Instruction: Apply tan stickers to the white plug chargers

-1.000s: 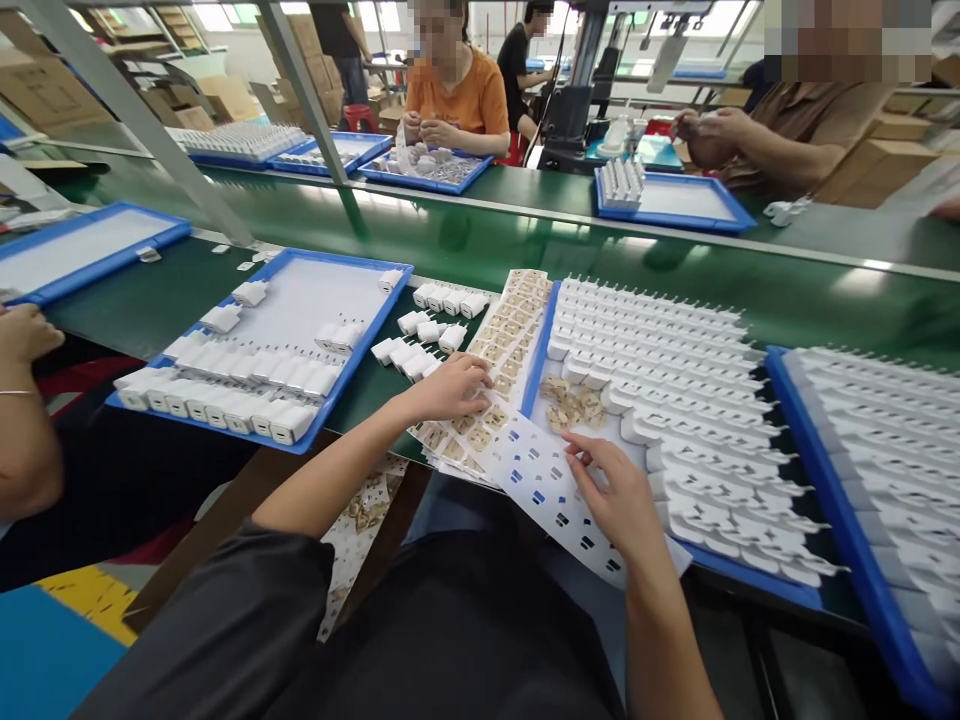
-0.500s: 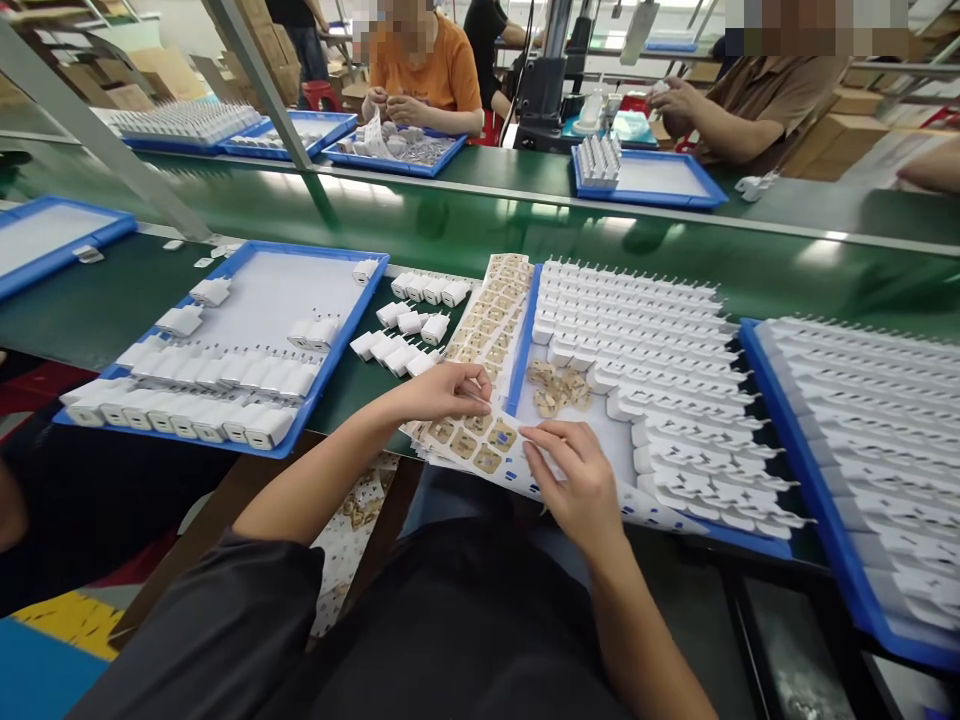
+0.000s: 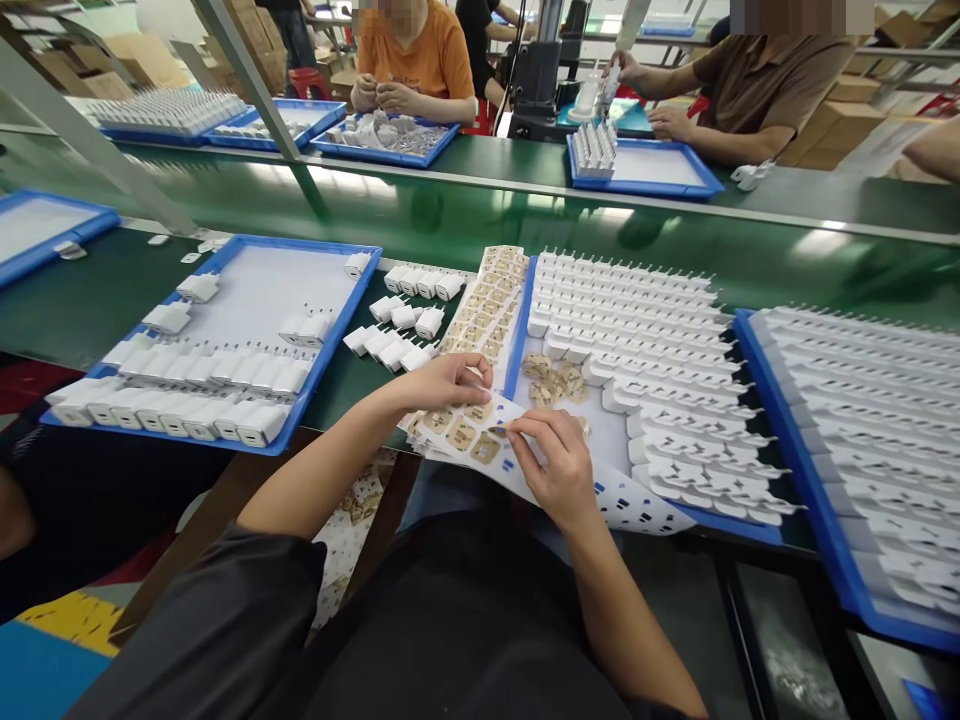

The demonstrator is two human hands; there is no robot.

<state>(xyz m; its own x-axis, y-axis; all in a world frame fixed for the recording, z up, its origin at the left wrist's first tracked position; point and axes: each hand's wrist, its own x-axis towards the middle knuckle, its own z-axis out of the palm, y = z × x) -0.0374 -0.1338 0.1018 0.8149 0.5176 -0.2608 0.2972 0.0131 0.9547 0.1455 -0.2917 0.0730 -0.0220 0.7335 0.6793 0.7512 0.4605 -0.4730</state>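
A white sheet of tan stickers (image 3: 480, 447) lies over the near edge of the bench, and its right end, with small blue and dark marks, curls over the tray's front. My left hand (image 3: 450, 382) pinches the sheet's upper edge between thumb and fingers. Close to its right, my right hand (image 3: 556, 465) pinches a tan sticker (image 3: 498, 428) that is lifting at the sheet. More sticker sheets (image 3: 491, 312) are stacked beneath and behind. Peeled tan pieces (image 3: 555, 380) sit in a heap inside the blue tray (image 3: 519, 345), beside rows of white plug adapters (image 3: 630, 340).
Left of me, a blue tray (image 3: 341, 320) holds more adapters, and several loose adapters (image 3: 405, 318) stand on the green bench. Another full tray (image 3: 795, 450) is at the right. Across the green belt (image 3: 420, 215), two people work beside trays.
My right hand has moved left and slightly down, and a sticker now shows lifted at its fingertips. The sheet's marked right end is more exposed. My left hand stays pinched on the sheet.
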